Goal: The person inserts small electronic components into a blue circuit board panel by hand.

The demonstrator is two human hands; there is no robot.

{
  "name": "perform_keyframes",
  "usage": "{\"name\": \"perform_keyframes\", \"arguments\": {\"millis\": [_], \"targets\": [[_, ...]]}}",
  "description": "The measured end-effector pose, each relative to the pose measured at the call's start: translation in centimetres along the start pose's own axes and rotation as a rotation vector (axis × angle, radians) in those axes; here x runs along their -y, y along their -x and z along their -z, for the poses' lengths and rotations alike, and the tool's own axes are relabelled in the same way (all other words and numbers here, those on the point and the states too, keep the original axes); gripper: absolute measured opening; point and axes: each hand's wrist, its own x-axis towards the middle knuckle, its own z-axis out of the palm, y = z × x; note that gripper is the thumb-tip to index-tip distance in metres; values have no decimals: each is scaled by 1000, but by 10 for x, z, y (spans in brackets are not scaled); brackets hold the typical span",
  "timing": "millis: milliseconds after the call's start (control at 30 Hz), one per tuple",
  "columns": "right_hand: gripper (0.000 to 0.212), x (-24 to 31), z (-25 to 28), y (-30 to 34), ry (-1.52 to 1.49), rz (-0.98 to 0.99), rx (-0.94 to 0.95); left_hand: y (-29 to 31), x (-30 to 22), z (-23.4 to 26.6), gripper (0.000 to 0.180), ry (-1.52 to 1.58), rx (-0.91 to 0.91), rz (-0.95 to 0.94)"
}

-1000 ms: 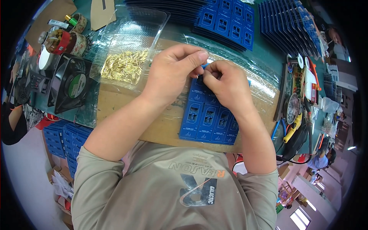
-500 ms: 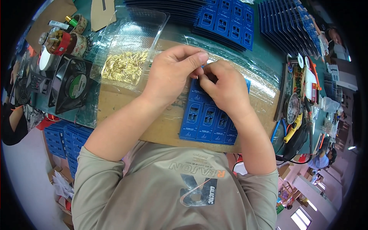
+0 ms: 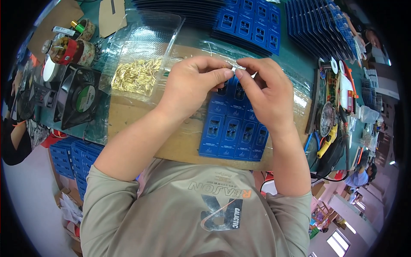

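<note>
My left hand [image 3: 188, 85] and my right hand [image 3: 272, 92] meet over the far end of a blue panel of circuit boards [image 3: 233, 128]. Thumb and forefinger of each hand are pinched, with the tips almost touching. A tiny pale glint shows between them, too small to name. The panel lies flat on a brown board [image 3: 180, 139], with small dark parts in its repeated sections. Left of my left hand, a clear plastic tray [image 3: 150, 36] holds a heap of loose gold-coloured metal pins [image 3: 136, 78].
Stacked blue circuit panels [image 3: 246, 25] stand at the back, with more at the far right [image 3: 319, 28]. A black fan [image 3: 79, 96] and a jar [image 3: 64, 50] sit at left. Yellow-handled cutters [image 3: 327, 143] and a solder spool [image 3: 334, 65] lie at right.
My right hand has shifted right and turned, its fingers straighter and its palm side more visible. My left hand stays nearly in place. More of the blue panel now shows.
</note>
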Motion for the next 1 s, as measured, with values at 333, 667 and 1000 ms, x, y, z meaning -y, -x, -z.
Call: {"name": "perform_keyframes", "arguments": {"millis": [333, 667, 1000], "targets": [[11, 6, 3, -5, 69, 71, 123, 3, 2, -1, 18, -298, -3, -113], [17, -9, -16, 3, 53, -93, 254, -4, -3, 3, 19, 0, -100, -81], [14, -9, -24, 3, 151, -53, 279, -3, -1, 3, 18, 43, -55, -89]]}}
